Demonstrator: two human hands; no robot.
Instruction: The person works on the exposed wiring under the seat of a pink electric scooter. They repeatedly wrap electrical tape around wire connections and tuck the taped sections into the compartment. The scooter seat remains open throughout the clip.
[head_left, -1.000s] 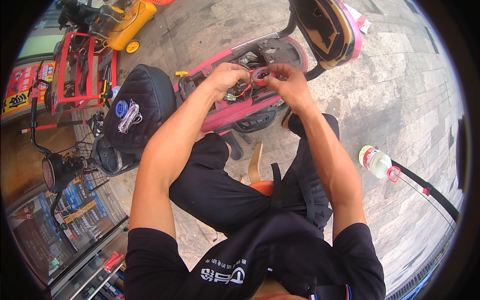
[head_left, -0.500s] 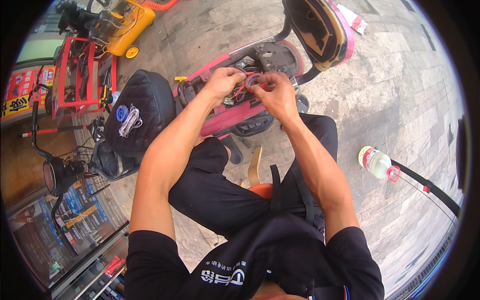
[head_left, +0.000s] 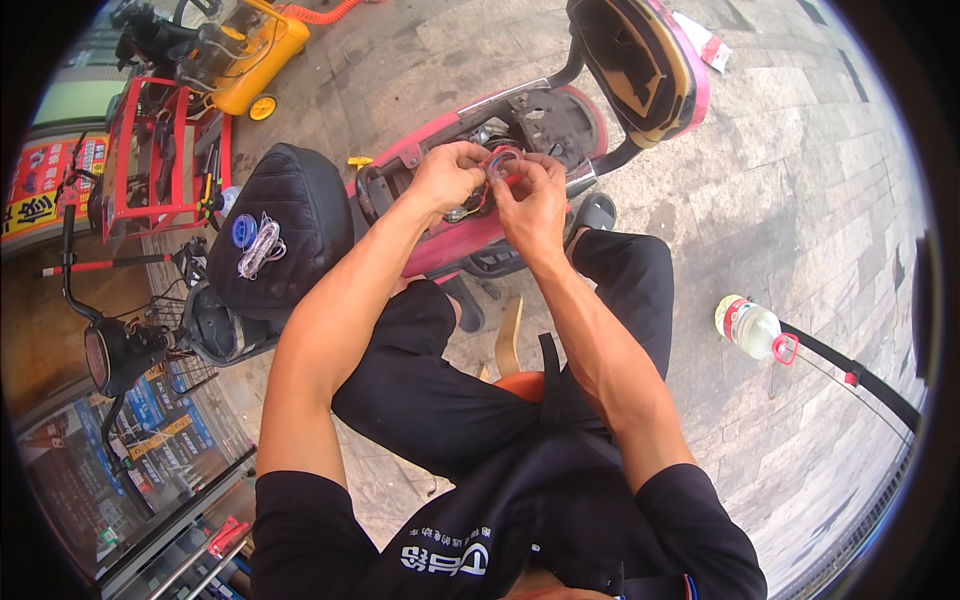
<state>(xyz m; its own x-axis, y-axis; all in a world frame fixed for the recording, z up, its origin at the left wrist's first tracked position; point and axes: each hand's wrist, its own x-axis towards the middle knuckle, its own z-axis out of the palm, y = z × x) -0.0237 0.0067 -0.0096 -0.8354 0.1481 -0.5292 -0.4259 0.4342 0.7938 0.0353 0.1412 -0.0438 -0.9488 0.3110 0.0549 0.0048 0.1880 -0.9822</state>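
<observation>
Over the open body of a pink electric scooter (head_left: 460, 248), my two hands are close together. My left hand (head_left: 449, 180) is closed, its thumb and fingertips pinching a thin red wire (head_left: 488, 160). Beside it, my right hand (head_left: 535, 205) is closed on a small ring-shaped roll (head_left: 506, 155) with red and bluish edges, which looks like electrical tape. The fingertips nearly touch, and they partly hide both wire and roll. Below them, more loose wires (head_left: 470, 206) lie in the scooter's open compartment.
Left of my arms, a black quilted seat (head_left: 290, 205) holds a blue spool (head_left: 244, 229) and a bundle of clear cord (head_left: 262, 248). A red metal rack (head_left: 160, 212) and yellow air compressor (head_left: 262, 75) stand farther left. A liquid-filled bottle (head_left: 752, 328) lies on the right.
My right hand has moved left and slightly down, closer to my left hand, carrying the roll. My left hand has shifted slightly. My right foot in its sandal now shows beside the scooter.
</observation>
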